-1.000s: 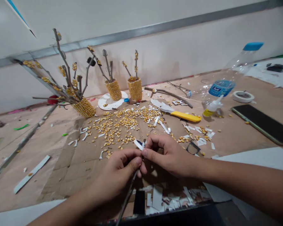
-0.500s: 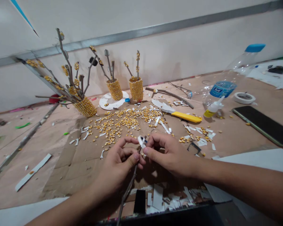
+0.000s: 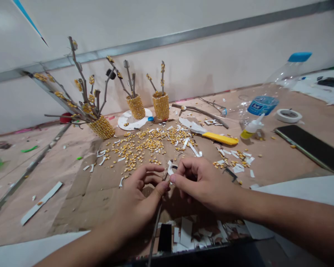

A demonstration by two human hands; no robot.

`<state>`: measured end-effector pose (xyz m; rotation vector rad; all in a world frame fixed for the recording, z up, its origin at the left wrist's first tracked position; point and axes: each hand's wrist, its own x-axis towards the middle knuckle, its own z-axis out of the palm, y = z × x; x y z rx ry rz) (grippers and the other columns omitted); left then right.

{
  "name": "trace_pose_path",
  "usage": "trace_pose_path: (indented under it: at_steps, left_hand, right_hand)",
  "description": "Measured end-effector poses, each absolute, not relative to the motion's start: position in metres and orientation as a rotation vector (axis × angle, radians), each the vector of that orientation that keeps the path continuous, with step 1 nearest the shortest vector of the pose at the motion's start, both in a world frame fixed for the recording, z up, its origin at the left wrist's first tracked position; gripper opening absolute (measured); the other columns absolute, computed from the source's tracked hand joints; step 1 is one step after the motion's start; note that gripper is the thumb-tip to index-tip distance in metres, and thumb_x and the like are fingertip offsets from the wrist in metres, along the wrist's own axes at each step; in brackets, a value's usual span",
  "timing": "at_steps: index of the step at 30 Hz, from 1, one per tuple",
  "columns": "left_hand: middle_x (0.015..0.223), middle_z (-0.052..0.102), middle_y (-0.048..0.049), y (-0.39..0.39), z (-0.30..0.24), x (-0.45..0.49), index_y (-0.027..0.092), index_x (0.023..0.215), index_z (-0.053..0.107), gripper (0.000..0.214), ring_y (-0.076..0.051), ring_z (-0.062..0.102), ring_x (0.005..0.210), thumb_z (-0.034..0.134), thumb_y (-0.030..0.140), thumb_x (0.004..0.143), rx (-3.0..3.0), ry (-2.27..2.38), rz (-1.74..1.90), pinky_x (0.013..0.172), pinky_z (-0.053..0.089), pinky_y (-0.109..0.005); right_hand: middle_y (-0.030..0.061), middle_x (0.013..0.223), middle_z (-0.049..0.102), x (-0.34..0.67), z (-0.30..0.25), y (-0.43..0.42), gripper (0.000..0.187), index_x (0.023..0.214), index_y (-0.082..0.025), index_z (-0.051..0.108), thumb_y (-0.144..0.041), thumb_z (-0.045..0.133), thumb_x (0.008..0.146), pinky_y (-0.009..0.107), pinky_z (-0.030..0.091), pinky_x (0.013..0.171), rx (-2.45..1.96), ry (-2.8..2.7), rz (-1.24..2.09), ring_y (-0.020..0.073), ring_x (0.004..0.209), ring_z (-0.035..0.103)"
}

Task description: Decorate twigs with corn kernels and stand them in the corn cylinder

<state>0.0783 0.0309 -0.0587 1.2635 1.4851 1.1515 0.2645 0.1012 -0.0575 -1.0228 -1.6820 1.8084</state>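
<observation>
My left hand [image 3: 149, 189] pinches a thin brown twig [image 3: 156, 222] between thumb and fingers, its index finger stretched out above. The twig slants from the lower edge of the view up to the fingertips. At its upper end a curled white strip [image 3: 170, 168] touches the twig; whether it is paper or tape I cannot tell. My right hand [image 3: 196, 180] grips the strip's other end between thumb and bent index finger. Beneath both hands lies brown cardboard [image 3: 83, 200], with loose corn kernels [image 3: 133, 159] scattered just beyond them.
Corn-covered cups [image 3: 101, 127] holding twigs stand at the back. A yellow utility knife [image 3: 219, 138] lies beyond my right hand. Farther right are a glue bottle [image 3: 250, 128], a plastic bottle [image 3: 263, 105], a tape roll [image 3: 288, 115] and a phone [image 3: 311, 146]. White scraps [image 3: 186, 230] litter the near edge.
The white strip's loop has swung from the left of the twig's tip to its right, toward my right hand. The twig's lower end has shifted right, and the view has moved slightly.
</observation>
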Motion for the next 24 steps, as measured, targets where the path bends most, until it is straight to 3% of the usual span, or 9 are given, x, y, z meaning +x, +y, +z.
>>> trace_pose_path:
  at_steps: [7,17,24]
  left_hand:
    - [0.079,0.076,-0.0015,0.029,-0.059,0.076,0.02,0.101,0.074,0.017,-0.017,0.071,0.071,0.081,0.025,0.086,1.422,1.565,1.167,0.067,0.058,-0.026]
    - [0.069,0.072,0.0013,0.029,-0.058,0.075,0.021,0.1,0.075,0.017,-0.017,0.068,0.063,0.082,0.026,0.085,1.483,1.618,1.125,0.064,0.053,-0.027]
    - [0.082,0.08,-0.0021,0.031,-0.059,0.077,0.023,0.09,0.081,0.007,-0.018,0.072,0.075,0.082,0.029,0.087,1.509,1.624,1.162,0.07,0.055,-0.026]
  right_hand:
    - [0.0008,0.06,0.065,0.265,-0.058,0.103,0.029,0.076,-0.02,0.062,-0.044,0.07,0.09,0.023,0.041,0.048,-1.034,-1.752,1.777,0.0137,0.053,0.06]
    - [-0.0041,0.051,0.055,0.269,-0.05,0.107,0.031,0.069,-0.021,0.058,-0.042,0.07,0.088,0.022,0.031,0.043,-0.979,-1.777,1.773,0.0091,0.045,0.044]
    - [-0.0028,0.053,0.055,0.271,-0.049,0.106,0.03,0.068,-0.021,0.058,-0.04,0.066,0.09,0.024,0.034,0.048,-0.955,-1.875,1.709,0.011,0.051,0.047]
